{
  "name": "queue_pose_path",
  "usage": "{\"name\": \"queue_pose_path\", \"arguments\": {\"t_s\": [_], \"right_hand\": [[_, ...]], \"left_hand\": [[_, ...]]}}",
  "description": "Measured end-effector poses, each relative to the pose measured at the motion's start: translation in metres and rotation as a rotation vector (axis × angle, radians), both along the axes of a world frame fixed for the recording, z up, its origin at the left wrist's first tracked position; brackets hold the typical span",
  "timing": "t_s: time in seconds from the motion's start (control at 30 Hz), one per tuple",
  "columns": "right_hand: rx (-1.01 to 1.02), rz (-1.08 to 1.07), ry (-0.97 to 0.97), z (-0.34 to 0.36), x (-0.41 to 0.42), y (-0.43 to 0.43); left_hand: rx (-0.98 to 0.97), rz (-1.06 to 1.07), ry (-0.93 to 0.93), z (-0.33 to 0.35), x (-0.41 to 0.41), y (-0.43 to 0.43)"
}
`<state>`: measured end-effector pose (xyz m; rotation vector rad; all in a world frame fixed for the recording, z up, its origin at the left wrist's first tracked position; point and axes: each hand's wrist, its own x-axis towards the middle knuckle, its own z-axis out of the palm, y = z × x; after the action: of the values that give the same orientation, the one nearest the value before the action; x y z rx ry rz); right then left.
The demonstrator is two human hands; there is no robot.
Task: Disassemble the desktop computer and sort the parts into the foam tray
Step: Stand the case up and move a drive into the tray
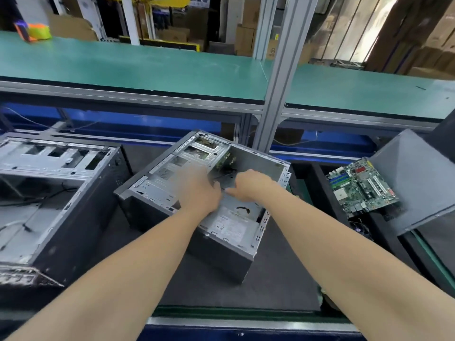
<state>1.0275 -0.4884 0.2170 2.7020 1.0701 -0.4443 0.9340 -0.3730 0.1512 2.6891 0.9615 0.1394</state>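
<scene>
Currently left hand (200, 191) and right hand (249, 185) meet inside computer case (221, 259), finger grip unreadable in blur; hasty tug risks cuts on metal edges.

We get bright, even overhead light, soft shadows; left hand (199, 190) motion-blurred, background soft, fisheye bending at edges, glare top right.

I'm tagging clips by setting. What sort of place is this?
Probably a factory or warehouse teardown line. Long green-topped workbenches stand on metal frames, cardboard boxes are stacked behind them, and an opened computer case lies beside a second gutted case and a loose motherboard.
</scene>
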Motion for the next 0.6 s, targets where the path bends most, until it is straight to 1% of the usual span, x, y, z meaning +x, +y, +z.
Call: {"name": "queue_pose_path", "arguments": {"t_s": [0.07, 0.13, 0.23, 0.4, 0.5, 0.6], "right_hand": [[0.166, 0.001, -0.069, -0.002, 0.025, -0.003], [0.293, -0.022, -0.073, -0.008, 0.049, -0.007], [0.351, -0.057, -0.108, -0.021, 0.081, -0.012], [0.245, -0.072, -0.046, -0.035, 0.116, -0.013], [0.189, -0.061, -0.087, -0.041, 0.122, -0.007], [0.112, -0.047, -0.168, -0.047, 0.119, -0.007]], "left_hand": [[-0.043, 0.087, -0.014, 0.001, 0.001, -0.019], [-0.094, 0.171, -0.015, 0.003, 0.004, -0.036], [-0.101, 0.233, 0.026, 0.003, 0.01, -0.054], [0.007, 0.253, 0.017, 0.001, 0.013, -0.061], [0.034, 0.249, 0.03, -0.001, 0.015, -0.06], [0.055, 0.245, 0.06, -0.004, 0.018, -0.058]]}}
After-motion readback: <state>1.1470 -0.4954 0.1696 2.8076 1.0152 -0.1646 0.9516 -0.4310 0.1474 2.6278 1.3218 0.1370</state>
